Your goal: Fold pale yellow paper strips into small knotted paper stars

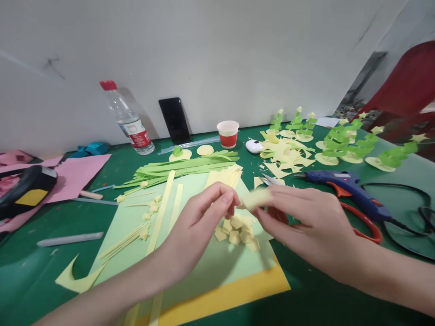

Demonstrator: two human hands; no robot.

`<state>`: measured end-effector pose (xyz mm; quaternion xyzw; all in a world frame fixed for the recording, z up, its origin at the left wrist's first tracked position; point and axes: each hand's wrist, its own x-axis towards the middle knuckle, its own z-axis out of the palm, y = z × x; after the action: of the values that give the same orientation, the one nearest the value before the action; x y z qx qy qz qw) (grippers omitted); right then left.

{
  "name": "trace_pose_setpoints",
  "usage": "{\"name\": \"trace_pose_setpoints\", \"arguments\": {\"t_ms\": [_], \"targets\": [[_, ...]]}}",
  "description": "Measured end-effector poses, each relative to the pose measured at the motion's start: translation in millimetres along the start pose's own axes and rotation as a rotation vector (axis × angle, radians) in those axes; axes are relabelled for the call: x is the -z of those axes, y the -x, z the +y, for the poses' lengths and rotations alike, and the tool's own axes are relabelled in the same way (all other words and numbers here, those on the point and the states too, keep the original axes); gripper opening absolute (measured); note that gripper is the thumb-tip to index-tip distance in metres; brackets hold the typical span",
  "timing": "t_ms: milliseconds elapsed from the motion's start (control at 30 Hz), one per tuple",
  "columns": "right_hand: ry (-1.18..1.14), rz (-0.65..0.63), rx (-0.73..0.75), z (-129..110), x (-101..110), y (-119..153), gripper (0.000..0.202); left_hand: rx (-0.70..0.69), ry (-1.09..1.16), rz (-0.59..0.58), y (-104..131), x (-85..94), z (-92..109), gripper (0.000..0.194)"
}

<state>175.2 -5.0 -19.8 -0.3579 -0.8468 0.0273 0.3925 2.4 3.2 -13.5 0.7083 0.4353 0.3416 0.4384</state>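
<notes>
A pale yellow paper strip [256,198], smeared by motion, spans the small gap between my hands. My left hand [200,222] is closed, thumb and index finger pinching the strip's left end. With bent fingers, my right hand [306,222] grips its other end. Just below lies a heap of small folded yellow paper pentagons [238,233] on light green paper sheets [204,267]. Scissors with red handles [369,226] are partly hidden behind my right hand. Long yellow strips [163,210] lie left of my left hand.
A blue glue gun [350,183] with a black cord lies at right. Behind stand green paper spirals topped with stars [360,142], paper scraps [285,151], a paper cup [228,134], a phone [174,120] and a water bottle [131,124]. Green strips [180,168] lie mid-table.
</notes>
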Motion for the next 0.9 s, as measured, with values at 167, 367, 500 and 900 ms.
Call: {"name": "trace_pose_setpoints", "arguments": {"t_ms": [167, 367, 500, 900], "targets": [[-0.218, -0.132, -0.283, -3.7, 3.1, -6.4, 0.018, -0.201, -0.083, 0.066, 1.4, -0.1, -0.3, 0.018], [-0.336, -0.195, -0.402, -5.5, 3.7, -8.5, 0.019, -0.156, -0.042, 0.064, 2.5, 1.1, 0.3, 0.014], [-0.385, -0.174, -0.394, -5.2, 7.2, -9.3, 0.018, 0.032, 0.016, 0.041, 1.3, 4.6, 4.0, 0.009], [-0.214, -0.061, -0.15, -3.7, 6.5, -6.9, 0.01, 0.198, 0.413, 0.031, -0.4, 2.9, 1.2, 0.011]]}}
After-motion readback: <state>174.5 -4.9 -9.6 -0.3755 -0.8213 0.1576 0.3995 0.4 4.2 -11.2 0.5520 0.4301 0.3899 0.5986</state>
